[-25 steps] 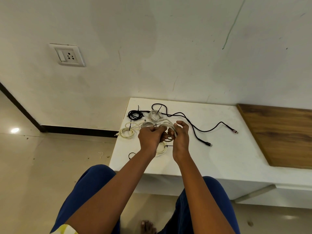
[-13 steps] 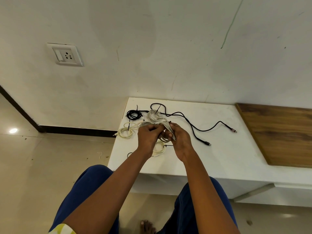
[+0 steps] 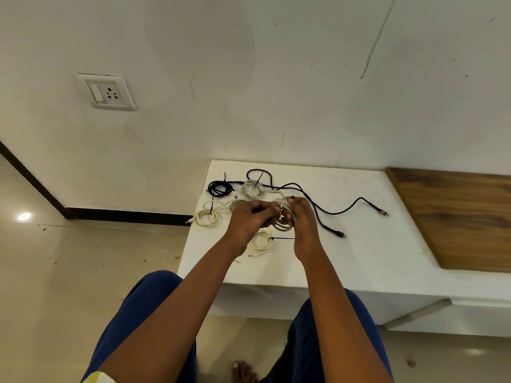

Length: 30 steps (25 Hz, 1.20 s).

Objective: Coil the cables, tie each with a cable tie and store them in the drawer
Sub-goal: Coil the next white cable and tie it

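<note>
Gripping the grey-white cable coil [image 3: 284, 217] above the white table [image 3: 359, 244], your left hand [image 3: 249, 219] and right hand [image 3: 302, 222] both curl their fingers round its loops, near the loose black cable [image 3: 326, 208]

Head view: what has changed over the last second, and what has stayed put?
Little changed. Both hands, left hand and right hand, keep gripping the grey-white cable coil, the right fingers shifting around its loops. The long loose black cable and the tied coils stayed put on the white slab.
</note>
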Each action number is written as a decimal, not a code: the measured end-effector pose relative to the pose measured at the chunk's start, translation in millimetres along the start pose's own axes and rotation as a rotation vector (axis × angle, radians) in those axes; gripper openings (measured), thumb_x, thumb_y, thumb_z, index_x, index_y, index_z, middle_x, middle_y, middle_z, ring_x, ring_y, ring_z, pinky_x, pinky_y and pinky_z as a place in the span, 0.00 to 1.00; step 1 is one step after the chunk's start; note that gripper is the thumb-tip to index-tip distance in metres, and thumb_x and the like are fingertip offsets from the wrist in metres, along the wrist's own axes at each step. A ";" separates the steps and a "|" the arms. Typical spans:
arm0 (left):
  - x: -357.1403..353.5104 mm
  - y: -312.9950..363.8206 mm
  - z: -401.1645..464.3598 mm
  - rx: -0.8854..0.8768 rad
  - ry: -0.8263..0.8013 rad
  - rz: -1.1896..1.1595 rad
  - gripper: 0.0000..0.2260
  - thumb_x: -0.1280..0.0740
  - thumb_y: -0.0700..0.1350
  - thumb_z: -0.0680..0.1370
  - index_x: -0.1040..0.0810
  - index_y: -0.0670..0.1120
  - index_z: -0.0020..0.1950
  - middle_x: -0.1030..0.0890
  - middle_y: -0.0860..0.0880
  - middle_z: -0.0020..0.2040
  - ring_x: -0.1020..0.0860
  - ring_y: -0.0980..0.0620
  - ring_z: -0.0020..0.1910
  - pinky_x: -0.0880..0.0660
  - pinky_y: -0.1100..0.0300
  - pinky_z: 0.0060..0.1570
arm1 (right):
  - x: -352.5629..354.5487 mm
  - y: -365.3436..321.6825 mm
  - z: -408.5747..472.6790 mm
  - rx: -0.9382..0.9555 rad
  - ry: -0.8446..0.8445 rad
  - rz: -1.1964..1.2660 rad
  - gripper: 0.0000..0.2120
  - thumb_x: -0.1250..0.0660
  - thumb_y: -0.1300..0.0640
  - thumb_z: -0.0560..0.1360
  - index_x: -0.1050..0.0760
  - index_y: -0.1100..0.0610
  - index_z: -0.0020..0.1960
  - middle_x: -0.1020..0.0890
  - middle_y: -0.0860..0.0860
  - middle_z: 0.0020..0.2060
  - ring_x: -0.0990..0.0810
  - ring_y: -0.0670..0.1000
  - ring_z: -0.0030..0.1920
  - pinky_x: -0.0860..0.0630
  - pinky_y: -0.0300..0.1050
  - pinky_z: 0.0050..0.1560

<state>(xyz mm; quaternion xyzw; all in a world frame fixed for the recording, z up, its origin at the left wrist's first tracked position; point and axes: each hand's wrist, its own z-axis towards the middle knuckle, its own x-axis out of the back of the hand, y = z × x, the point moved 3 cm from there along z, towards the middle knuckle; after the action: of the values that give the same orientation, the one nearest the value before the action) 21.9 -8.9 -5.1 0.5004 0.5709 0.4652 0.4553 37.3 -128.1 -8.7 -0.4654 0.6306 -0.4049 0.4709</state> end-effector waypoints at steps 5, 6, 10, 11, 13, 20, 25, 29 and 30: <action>3.6 4.4 -1.3 -0.016 -0.018 -0.078 0.03 0.28 0.36 0.72 0.17 0.40 0.45 0.15 0.47 0.37 0.17 0.54 0.36 0.24 0.69 0.38 | 5.3 1.1 1.3 0.015 0.104 0.028 0.04 0.41 0.60 0.79 0.29 0.57 0.46 0.27 0.49 0.34 0.31 0.44 0.31 0.31 0.37 0.36; 3.8 4.9 -1.8 -0.018 -0.020 -0.108 0.04 0.28 0.36 0.72 0.17 0.39 0.46 0.15 0.45 0.39 0.17 0.51 0.38 0.23 0.68 0.40 | 5.0 1.4 0.7 0.007 0.100 0.015 0.04 0.41 0.60 0.79 0.28 0.58 0.48 0.27 0.49 0.34 0.31 0.44 0.31 0.31 0.36 0.35; 2.4 9.0 -3.5 -0.061 -0.060 -0.180 0.07 0.25 0.39 0.70 0.16 0.42 0.46 0.15 0.44 0.43 0.17 0.49 0.44 0.21 0.64 0.47 | 0.4 3.0 -1.9 0.002 0.062 -0.062 0.07 0.41 0.59 0.79 0.26 0.60 0.49 0.25 0.50 0.35 0.29 0.45 0.33 0.31 0.32 0.30; 2.1 10.0 -3.5 -0.076 -0.064 -0.173 0.08 0.24 0.39 0.69 0.16 0.43 0.46 0.15 0.45 0.44 0.17 0.50 0.45 0.21 0.63 0.49 | -0.9 3.3 -2.5 0.004 0.054 -0.068 0.07 0.41 0.59 0.79 0.26 0.60 0.49 0.25 0.50 0.35 0.29 0.45 0.33 0.31 0.32 0.30; 2.3 11.2 -3.0 -0.112 -0.030 -0.139 0.07 0.24 0.39 0.68 0.16 0.44 0.45 0.14 0.48 0.43 0.16 0.53 0.44 0.21 0.63 0.49 | -2.5 3.5 -3.4 0.008 0.042 -0.070 0.07 0.41 0.60 0.79 0.25 0.61 0.49 0.25 0.50 0.35 0.29 0.44 0.33 0.32 0.32 0.29; 3.0 14.9 -4.8 -0.331 0.266 0.182 0.04 0.27 0.42 0.72 0.17 0.49 0.45 0.17 0.55 0.42 0.19 0.58 0.44 0.25 0.72 0.44 | -8.2 7.3 -6.2 0.004 0.031 -0.082 0.07 0.39 0.59 0.78 0.23 0.61 0.48 0.24 0.48 0.33 0.31 0.44 0.30 0.33 0.30 0.26; 0.2 18.4 -6.4 -0.408 0.340 0.286 0.11 0.28 0.39 0.73 0.19 0.46 0.54 0.19 0.57 0.36 0.21 0.66 0.38 0.26 0.71 0.43 | -10.6 8.8 -6.6 0.010 0.048 -0.098 0.09 0.38 0.58 0.78 0.22 0.62 0.49 0.22 0.48 0.34 0.30 0.44 0.31 0.32 0.30 0.26; -3.3 22.6 -12.8 -0.604 0.358 0.501 0.06 0.30 0.38 0.74 0.17 0.40 0.51 0.17 0.47 0.41 0.20 0.55 0.39 0.24 0.64 0.42 | -11.6 9.0 -6.3 0.016 0.052 -0.114 0.08 0.39 0.59 0.78 0.23 0.59 0.45 0.22 0.49 0.34 0.29 0.45 0.31 0.32 0.31 0.27; -5.2 23.7 -13.9 -0.659 0.355 0.586 0.06 0.31 0.37 0.74 0.17 0.39 0.50 0.18 0.45 0.41 0.21 0.51 0.38 0.25 0.62 0.40 | -11.4 9.3 -6.1 0.013 0.055 -0.129 0.08 0.40 0.60 0.78 0.23 0.58 0.45 0.22 0.50 0.35 0.28 0.45 0.32 0.31 0.32 0.28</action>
<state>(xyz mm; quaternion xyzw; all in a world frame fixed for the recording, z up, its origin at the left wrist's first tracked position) 12.1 -13.5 20.7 0.3818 0.2966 0.8088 0.3348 30.8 -114.4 -13.7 -0.4908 0.6095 -0.4510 0.4292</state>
